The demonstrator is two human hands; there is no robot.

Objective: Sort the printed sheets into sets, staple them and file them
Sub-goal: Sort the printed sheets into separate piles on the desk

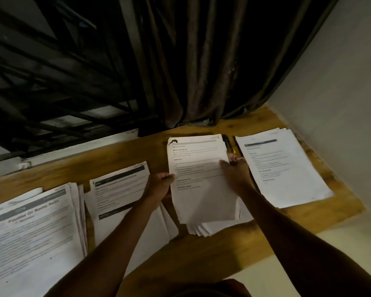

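**Both hands on one stack of printed sheets**

Four stacks of printed sheets lie in a row on the wooden tabletop (201, 254). The left hand (160, 184) and the right hand (235, 171) both hold the held stack (198, 185), third from the left. The left fingers are curled and pinch its left edge. The right thumb lies on the top sheet, with the other fingers curled round the right edge. A ring (241, 159) shows on one right finger. At the near end of this stack, the lower sheets fan out from under the top page. Whether the stack is lifted off the wood cannot be told.

The left stack (36, 232) is the nearest, loosely squared, with a bold heading on its top page. The second stack (120, 189) lies just beside it, partly under the left forearm. The right stack (281, 166) sits apart near the wall (341, 82). A black and yellow object (227, 142) lies between the held stack and the right stack; what it is cannot be made out.

A dark curtain (191, 71) hangs behind the tabletop, with window bars (51, 71) to its left.
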